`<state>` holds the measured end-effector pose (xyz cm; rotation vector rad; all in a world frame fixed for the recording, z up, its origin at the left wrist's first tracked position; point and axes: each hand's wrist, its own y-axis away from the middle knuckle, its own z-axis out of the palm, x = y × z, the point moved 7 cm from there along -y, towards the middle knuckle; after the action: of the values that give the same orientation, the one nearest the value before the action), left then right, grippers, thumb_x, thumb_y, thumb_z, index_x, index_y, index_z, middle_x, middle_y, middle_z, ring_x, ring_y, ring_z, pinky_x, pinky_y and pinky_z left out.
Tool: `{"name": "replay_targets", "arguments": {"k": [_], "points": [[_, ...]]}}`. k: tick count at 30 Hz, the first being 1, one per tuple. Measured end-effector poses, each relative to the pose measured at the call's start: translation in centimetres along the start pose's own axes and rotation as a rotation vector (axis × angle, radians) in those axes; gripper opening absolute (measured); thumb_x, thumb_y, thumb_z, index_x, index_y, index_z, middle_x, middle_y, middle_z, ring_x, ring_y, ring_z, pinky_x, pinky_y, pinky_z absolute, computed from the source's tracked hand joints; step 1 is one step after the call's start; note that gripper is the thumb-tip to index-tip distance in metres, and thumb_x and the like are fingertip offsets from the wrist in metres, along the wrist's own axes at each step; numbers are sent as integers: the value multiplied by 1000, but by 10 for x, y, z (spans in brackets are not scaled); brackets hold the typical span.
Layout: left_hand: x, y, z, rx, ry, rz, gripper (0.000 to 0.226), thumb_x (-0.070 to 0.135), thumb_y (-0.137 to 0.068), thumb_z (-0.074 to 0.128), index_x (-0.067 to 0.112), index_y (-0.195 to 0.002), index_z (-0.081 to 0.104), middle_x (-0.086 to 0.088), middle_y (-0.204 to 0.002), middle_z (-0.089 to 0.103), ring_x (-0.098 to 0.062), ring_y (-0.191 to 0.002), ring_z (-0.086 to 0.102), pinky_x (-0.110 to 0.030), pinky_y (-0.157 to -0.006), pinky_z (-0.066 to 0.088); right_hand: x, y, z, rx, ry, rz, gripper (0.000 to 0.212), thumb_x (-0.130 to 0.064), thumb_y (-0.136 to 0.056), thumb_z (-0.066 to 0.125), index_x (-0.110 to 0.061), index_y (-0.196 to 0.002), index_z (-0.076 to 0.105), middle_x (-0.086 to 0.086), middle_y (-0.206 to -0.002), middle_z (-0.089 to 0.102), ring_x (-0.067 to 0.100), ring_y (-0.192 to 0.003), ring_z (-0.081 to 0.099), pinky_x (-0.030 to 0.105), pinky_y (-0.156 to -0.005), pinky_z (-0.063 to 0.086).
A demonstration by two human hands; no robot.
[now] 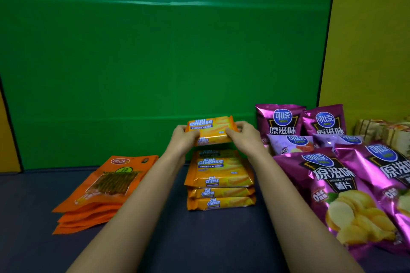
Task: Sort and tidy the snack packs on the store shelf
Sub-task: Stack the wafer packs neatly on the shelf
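A wafer pack (210, 131) — orange, with a blue cheese-wafer label — is held in the air at the middle of the view, just above a stack of wafer packs (219, 180) of the same kind that sits on the dark shelf (210, 239). The left hand (184, 137) grips its left end and the right hand (243, 136) its right end, fingers (231, 134) closed over the edges. In my judgement the step in hand is building the wafer pile: the next move calls for lowering the pack flat and square onto the top one, label facing the same way, then letting go with both hands at once so the slippery stack does not slide. At eight o'clock from the stack lies a fanned pile of orange pouches (106, 186), well apart. At three o'clock stand and lean the purple chip bags (332, 186), near but not touching — those look less orderly.
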<state>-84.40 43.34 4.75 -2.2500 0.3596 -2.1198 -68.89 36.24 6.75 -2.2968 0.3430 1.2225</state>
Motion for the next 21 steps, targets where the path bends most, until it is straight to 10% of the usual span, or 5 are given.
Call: {"name": "replay_targets", "arguments": {"k": [9, 14, 21], "points": [[-38, -8, 19, -137, -50, -183, 23, -6, -85, 38, 7, -87, 57, -5, -57, 59, -17, -48, 54, -22, -47, 44, 44, -23, 23, -117, 26, 157, 28, -14, -82, 49, -4, -100, 67, 19, -109, 67, 34, -103, 61, 40, -91, 49], [-47, -12, 21, -212, -40, -204, 31, -1, -88, 40, 7, -111, 58, -12, -83, 65, -23, -66, 60, -31, -65, 51, 61, -26, 32, -193, 1, 238, 18, -12, -81, 49, -4, -86, 64, 22, -107, 67, 35, -99, 64, 39, -88, 50], [-67, -13, 17, -202, 93, -323, 31, 29, -95, 42, 14, -75, 59, -1, -42, 65, -19, -47, 63, -29, -58, 48, 63, -18, 24, -180, -118, 273, 23, -16, -88, 51, -1, -75, 62, 22, -97, 64, 24, -79, 58, 35, -77, 47]]}}
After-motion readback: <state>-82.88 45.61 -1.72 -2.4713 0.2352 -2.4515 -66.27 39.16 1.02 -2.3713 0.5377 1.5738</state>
